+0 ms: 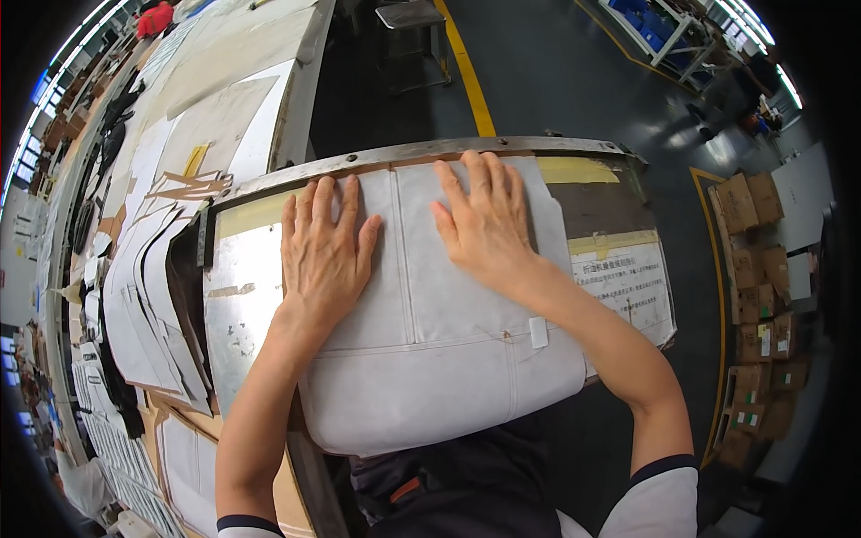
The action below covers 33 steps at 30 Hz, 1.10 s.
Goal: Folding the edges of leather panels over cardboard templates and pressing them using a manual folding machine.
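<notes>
A large pale grey-white sheet, looking like leather or fabric with stitched seams (457,377), lies over a metal worktable. Its far edge meets a long metal bar (404,156), and its near end hangs over toward my lap. My left hand (325,247) rests flat on its left part, fingers spread toward the bar. On the right part, my right hand (484,215) lies palm down, fingertips close to the bar. Both hands press on the sheet without gripping it. A small white tag (538,333) sticks to the sheet near my right forearm.
Left of the table, a stack of similar pale pieces (152,305) sits beside a long bench (224,117) covered with sheets. A printed paper (628,287) is taped to the table's right side. Cardboard boxes (762,350) stand at the right, and a metal stool (410,18) beyond the table.
</notes>
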Motion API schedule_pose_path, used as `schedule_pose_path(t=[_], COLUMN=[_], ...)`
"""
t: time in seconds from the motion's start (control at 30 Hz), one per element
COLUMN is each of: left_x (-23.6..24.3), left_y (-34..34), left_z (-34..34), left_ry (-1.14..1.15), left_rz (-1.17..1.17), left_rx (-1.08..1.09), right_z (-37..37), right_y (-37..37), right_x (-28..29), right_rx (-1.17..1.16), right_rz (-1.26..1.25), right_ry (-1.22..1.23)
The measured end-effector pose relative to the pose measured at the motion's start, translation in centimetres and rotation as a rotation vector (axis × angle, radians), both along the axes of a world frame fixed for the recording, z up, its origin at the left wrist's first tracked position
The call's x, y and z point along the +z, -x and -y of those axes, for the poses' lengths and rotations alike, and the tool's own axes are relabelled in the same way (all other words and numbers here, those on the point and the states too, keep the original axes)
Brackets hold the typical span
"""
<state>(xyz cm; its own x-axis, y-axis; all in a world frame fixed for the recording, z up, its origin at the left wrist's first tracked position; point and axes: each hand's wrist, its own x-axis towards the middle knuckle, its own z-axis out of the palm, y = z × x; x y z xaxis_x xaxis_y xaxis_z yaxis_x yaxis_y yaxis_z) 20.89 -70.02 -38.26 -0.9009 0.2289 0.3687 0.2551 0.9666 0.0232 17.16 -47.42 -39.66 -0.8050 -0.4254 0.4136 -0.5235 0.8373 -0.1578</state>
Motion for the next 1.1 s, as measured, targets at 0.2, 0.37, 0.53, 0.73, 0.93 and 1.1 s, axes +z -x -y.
schedule_pose_path(t=[0.2,0.37,0.53,0.73,0.93,1.1], left_x=[1.7,1.0,1.1,0.7,1.7,0.9], left_y=[-1.1,-0.7,-0.6,0.2,-0.7,-0.7], left_z=[-1.9,-2.0,-2.4,-1.6,-2.4,-2.1], left_ry=[0.062,0.081,0.088,0.000,0.049,0.054], left_rz=[0.131,0.160,0.142,0.136,0.084,0.096], left_rx=[0.084,0.127,0.120,0.057,-0.017,0.019], right_z=[-4.0,-4.0,-4.1,-4.2,-5.1,-5.0], right_y=[-0.7,-1.0,-0.8,-0.5,-0.5,-0.5], right_x=[-0.1,-0.5,-0.5,-0.2,0.6,0.6], right_rx=[0.087,-0.010,0.032,0.029,-0.001,0.010], right_rz=[-0.016,-0.081,-0.079,-0.059,-0.074,-0.057], right_ry=[0.050,-0.021,0.010,0.027,-0.015,-0.045])
